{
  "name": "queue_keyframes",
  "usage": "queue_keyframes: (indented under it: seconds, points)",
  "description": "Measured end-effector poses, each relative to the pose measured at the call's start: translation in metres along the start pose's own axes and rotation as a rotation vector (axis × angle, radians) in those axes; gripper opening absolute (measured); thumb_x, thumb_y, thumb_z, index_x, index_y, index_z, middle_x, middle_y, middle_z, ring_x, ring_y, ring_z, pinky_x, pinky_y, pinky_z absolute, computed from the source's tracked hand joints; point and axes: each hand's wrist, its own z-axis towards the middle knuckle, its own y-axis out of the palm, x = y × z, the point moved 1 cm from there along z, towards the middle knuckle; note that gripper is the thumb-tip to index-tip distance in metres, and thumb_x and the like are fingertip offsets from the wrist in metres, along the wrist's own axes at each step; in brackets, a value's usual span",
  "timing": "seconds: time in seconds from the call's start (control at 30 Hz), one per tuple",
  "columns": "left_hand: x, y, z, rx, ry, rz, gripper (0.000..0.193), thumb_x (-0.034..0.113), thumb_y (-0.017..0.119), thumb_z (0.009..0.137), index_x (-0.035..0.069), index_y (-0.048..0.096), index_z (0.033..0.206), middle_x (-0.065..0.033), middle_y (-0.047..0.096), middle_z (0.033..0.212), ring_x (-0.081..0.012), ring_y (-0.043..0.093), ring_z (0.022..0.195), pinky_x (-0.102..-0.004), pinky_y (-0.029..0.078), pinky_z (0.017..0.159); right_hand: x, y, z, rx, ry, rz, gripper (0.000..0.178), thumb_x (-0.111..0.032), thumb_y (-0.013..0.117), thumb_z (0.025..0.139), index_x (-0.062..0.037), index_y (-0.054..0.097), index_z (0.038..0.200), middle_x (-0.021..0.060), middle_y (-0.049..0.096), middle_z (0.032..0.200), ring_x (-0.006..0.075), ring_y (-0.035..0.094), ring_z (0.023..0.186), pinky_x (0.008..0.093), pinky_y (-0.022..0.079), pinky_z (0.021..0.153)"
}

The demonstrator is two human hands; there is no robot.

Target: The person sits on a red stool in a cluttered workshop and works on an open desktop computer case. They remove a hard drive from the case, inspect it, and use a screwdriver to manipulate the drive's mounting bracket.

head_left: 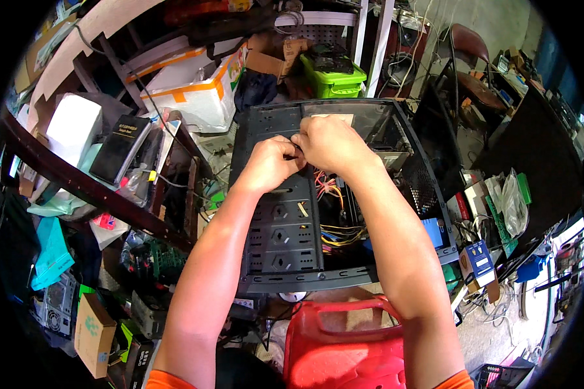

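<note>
A black computer case (344, 280) lies on its side in front of me with its inside exposed. My left hand (271, 163) and my right hand (326, 142) meet over the edge of its drive bays (282, 236), fingers pinched together. Between the fingertips shows a small dark thing, too hidden to name. Red and orange wires (329, 185) run down inside the case beside my right wrist. Lower down lies a bundle of yellow and multicoloured cables (340, 235). My right forearm covers part of the case's interior.
A red plastic chair (344, 350) stands at the near side of the case. Beyond the case are a white foam box (191, 97) with orange tape and a green bin (336, 83). A dark wooden rail (78, 181) crosses the left; a small blue box (479, 262) sits at right.
</note>
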Motion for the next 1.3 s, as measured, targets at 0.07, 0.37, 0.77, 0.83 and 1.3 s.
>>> queue_keyframes:
  seconds: [0.07, 0.37, 0.77, 0.83, 1.3]
  points:
    - [0.003, -0.001, 0.000, -0.007, -0.036, 0.003, 0.019, 0.011, 0.077, 0.068, 0.004, 0.073, 0.085, -0.0138, 0.065, 0.085, -0.0300, 0.063, 0.081, -0.0351, 0.050, 0.074, 0.006, 0.005, 0.000, 0.035, -0.062, 0.047, 0.023, -0.018, 0.060, 0.080, 0.0030, 0.062, 0.088, 0.0251, 0.065, 0.085, 0.0411, 0.063, 0.088, 0.0454, 0.050, 0.077]
    - [0.012, -0.002, -0.001, -0.002, 0.012, 0.057, 0.016, 0.007, 0.072, 0.068, 0.003, 0.071, 0.083, -0.0125, 0.065, 0.085, -0.0287, 0.064, 0.082, -0.0344, 0.050, 0.076, 0.014, 0.002, 0.001, 0.109, -0.062, 0.185, 0.017, -0.014, 0.061, 0.079, 0.0002, 0.064, 0.088, 0.0262, 0.065, 0.084, 0.0427, 0.063, 0.087, 0.0464, 0.050, 0.079]
    - [0.016, -0.001, -0.004, 0.014, 0.034, 0.354, 0.009, 0.012, 0.063, 0.074, 0.004, 0.066, 0.078, -0.0113, 0.062, 0.095, -0.0312, 0.058, 0.097, -0.0393, 0.046, 0.088, 0.045, 0.004, 0.000, 0.440, 0.342, 0.317, 0.023, -0.025, 0.058, 0.086, -0.0044, 0.065, 0.096, 0.0256, 0.066, 0.090, 0.0433, 0.062, 0.092, 0.0480, 0.049, 0.082]
    - [0.015, 0.001, -0.003, 0.039, 0.028, 0.367, 0.011, 0.014, 0.063, 0.074, 0.005, 0.068, 0.077, -0.0113, 0.063, 0.094, -0.0309, 0.058, 0.097, -0.0404, 0.045, 0.090, 0.048, 0.004, -0.001, 0.444, 0.350, 0.318, 0.023, -0.022, 0.060, 0.086, -0.0027, 0.063, 0.097, 0.0254, 0.066, 0.092, 0.0424, 0.063, 0.092, 0.0455, 0.049, 0.081]
    - [0.003, 0.002, 0.002, 0.206, -0.035, 0.322, 0.023, 0.006, 0.052, 0.084, 0.004, 0.067, 0.102, -0.0138, 0.063, 0.107, -0.0318, 0.058, 0.104, -0.0409, 0.046, 0.092, 0.048, 0.029, 0.019, 0.439, 0.218, 0.616, 0.020, -0.017, 0.066, 0.084, 0.0030, 0.066, 0.084, 0.0089, 0.063, 0.068, 0.0136, 0.055, 0.061, 0.0308, 0.045, 0.059]
